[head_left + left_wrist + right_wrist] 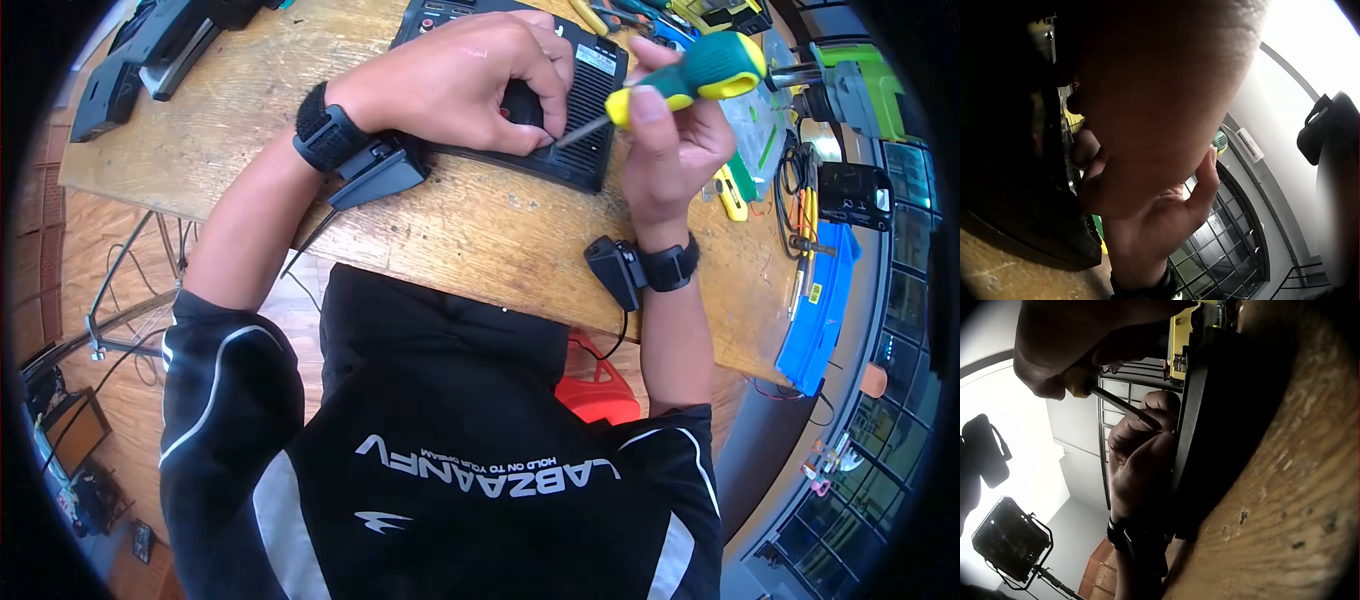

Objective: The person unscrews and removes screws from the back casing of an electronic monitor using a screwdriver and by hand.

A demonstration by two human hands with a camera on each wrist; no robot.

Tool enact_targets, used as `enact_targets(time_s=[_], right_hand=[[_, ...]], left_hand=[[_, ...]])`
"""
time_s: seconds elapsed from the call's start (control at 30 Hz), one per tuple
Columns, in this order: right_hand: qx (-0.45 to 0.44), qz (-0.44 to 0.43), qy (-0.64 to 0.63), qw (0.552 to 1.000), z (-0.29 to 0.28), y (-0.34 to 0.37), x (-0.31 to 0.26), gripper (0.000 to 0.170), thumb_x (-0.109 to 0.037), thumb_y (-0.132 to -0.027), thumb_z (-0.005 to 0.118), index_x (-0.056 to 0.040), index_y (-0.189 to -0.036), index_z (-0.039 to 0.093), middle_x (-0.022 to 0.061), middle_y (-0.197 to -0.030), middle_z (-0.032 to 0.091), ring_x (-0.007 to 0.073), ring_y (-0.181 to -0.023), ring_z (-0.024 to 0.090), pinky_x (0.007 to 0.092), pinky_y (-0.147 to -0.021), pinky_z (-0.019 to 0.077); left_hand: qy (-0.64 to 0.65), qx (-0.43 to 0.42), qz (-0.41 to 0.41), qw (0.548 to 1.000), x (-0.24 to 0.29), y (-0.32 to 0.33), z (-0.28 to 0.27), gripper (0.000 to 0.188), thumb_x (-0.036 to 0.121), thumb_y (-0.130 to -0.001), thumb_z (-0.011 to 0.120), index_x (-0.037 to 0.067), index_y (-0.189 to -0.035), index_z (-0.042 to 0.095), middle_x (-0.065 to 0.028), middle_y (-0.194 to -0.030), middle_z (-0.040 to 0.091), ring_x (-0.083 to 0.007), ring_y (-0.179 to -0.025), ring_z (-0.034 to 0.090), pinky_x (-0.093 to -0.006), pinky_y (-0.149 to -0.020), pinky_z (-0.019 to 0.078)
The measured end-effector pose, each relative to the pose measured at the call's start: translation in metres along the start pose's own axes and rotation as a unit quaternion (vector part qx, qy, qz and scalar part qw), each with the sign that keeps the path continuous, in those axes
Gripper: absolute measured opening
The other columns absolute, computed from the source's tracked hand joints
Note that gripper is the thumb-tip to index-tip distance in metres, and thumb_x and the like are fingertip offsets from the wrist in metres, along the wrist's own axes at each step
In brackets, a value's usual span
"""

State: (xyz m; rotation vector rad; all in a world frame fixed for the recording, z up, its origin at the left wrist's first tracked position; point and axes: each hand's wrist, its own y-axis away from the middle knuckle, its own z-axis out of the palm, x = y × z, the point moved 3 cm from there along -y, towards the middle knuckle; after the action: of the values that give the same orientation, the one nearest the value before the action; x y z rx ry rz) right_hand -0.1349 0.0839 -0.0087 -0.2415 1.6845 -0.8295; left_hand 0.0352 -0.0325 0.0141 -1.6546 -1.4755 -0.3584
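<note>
A black vented electronic device [588,150] lies flat on the wooden table, with a white label and slotted grille on its upper face. Over it my left hand [465,85] bends down, thumb and forefinger pinched together close to the surface; the small piece between them is mostly hidden and I cannot tell its kind. My right hand [680,150] grips a green-and-yellow screwdriver [700,78] by the handle, held at a slant. Its metal shaft [1125,407] points down to the left fingertips [1159,440] in the right wrist view.
Black equipment [150,70] stands at the table's back left. Pliers and other hand tools [640,15] lie behind the device. To the right are a yellow cutter [731,195], black cables [793,180], a green power tool [850,85] and a blue tray [822,305].
</note>
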Motion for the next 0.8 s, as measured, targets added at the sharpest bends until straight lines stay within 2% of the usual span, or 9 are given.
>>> enact_targets(time_s=[0.07,0.13,0.23,0.53,0.57,0.63,0.67,0.73,0.8], right_hand=[[0.079,0.037,-0.066,0.994,-0.005,-0.003,0.005,0.042,-0.019,-0.092,0.069,0.0098,-0.122,0.066,0.007,-0.092,0.065,0.0092,-0.079,0.058,0.0198,-0.066,0.0446],[0.089,0.036,-0.067,0.993,-0.011,-0.007,0.008,0.042,-0.021,-0.095,0.065,0.0107,-0.123,0.064,0.0069,-0.092,0.064,0.0079,-0.073,0.057,0.0197,-0.059,0.0416],[0.123,0.065,-0.088,0.986,-0.011,-0.011,0.008,0.041,-0.021,-0.097,0.064,0.0103,-0.123,0.064,0.0062,-0.092,0.063,0.0065,-0.069,0.054,0.0187,-0.056,0.0395],[0.129,0.107,-0.131,0.977,-0.019,-0.012,0.027,0.037,-0.021,-0.099,0.064,0.0081,-0.122,0.065,0.0026,-0.091,0.062,0.0027,-0.062,0.048,0.0177,-0.053,0.0379],[0.132,0.109,-0.133,0.976,-0.019,-0.012,0.027,0.037,-0.021,-0.099,0.064,0.0078,-0.122,0.065,0.0023,-0.092,0.063,0.0024,-0.062,0.048,0.0175,-0.053,0.0378],[0.133,0.112,-0.129,0.976,-0.018,-0.012,0.027,0.036,-0.021,-0.099,0.064,0.0078,-0.121,0.066,0.0023,-0.092,0.063,0.0023,-0.062,0.048,0.0174,-0.053,0.0376],[0.134,0.115,-0.126,0.976,-0.018,-0.012,0.026,0.036,-0.02,-0.099,0.064,0.0077,-0.121,0.066,0.0023,-0.092,0.063,0.0023,-0.061,0.048,0.0172,-0.053,0.0374],[0.134,0.115,-0.123,0.977,-0.017,-0.012,0.027,0.036,-0.02,-0.099,0.064,0.0074,-0.121,0.066,0.0022,-0.091,0.063,0.002,-0.061,0.048,0.0169,-0.053,0.037],[0.134,0.116,-0.119,0.977,-0.016,-0.012,0.027,0.035,-0.02,-0.099,0.064,0.0072,-0.121,0.066,0.0021,-0.091,0.064,0.0018,-0.061,0.048,0.0167,-0.052,0.0367]], left_hand=[[0.013,-0.013,-0.019,1.0,-0.003,0.001,0.004,0.017,0.01,-0.075,0.076,0.003,-0.09,0.077,-0.0093,-0.088,0.066,-0.0281,-0.087,0.065,-0.0352,-0.076,0.0508],[-0.155,0.082,0.104,0.979,-0.002,0.004,0.009,0.016,0.019,-0.078,0.083,0.007,-0.083,0.074,-0.004,-0.081,0.066,-0.0197,-0.08,0.063,-0.0334,-0.073,0.0522],[-0.156,0.047,0.024,0.986,-0.008,0.001,0.014,0.013,0.016,-0.075,0.08,0.008,-0.081,0.073,-0.0043,-0.087,0.068,-0.0238,-0.095,0.064,-0.0369,-0.085,0.0527],[-0.114,0.021,0.054,0.992,-0.005,0.003,0.01,0.017,0.013,-0.076,0.083,0.003,-0.086,0.074,-0.0069,-0.092,0.065,-0.0257,-0.097,0.06,-0.0392,-0.087,0.0491],[-0.114,0.022,0.054,0.992,-0.003,0.002,0.006,0.017,0.013,-0.076,0.083,0.003,-0.086,0.074,-0.0069,-0.092,0.065,-0.0257,-0.097,0.06,-0.0392,-0.087,0.0491],[0.013,-0.017,-0.01,1.0,0.004,-0.001,-0.002,0.013,0.01,-0.078,0.077,0.003,-0.089,0.076,-0.0102,-0.087,0.067,-0.0278,-0.084,0.065,-0.0351,-0.075,0.0508],[0.012,-0.017,-0.01,1.0,-0.001,-0.001,0.002,0.013,0.01,-0.078,0.077,0.003,-0.089,0.076,-0.0102,-0.087,0.067,-0.0278,-0.084,0.065,-0.0351,-0.075,0.0508],[-0.141,0.027,0.054,0.988,-0.007,0.0,0.011,0.014,0.015,-0.076,0.082,0.008,-0.087,0.076,-0.0058,-0.086,0.067,-0.0244,-0.092,0.065,-0.0373,-0.083,0.0534],[-0.134,0.019,0.037,0.99,-0.011,0.002,0.012,0.016,0.013,-0.076,0.082,0.005,-0.09,0.077,-0.0068,-0.088,0.066,-0.0254,-0.094,0.063,-0.0378,-0.085,0.0513]])
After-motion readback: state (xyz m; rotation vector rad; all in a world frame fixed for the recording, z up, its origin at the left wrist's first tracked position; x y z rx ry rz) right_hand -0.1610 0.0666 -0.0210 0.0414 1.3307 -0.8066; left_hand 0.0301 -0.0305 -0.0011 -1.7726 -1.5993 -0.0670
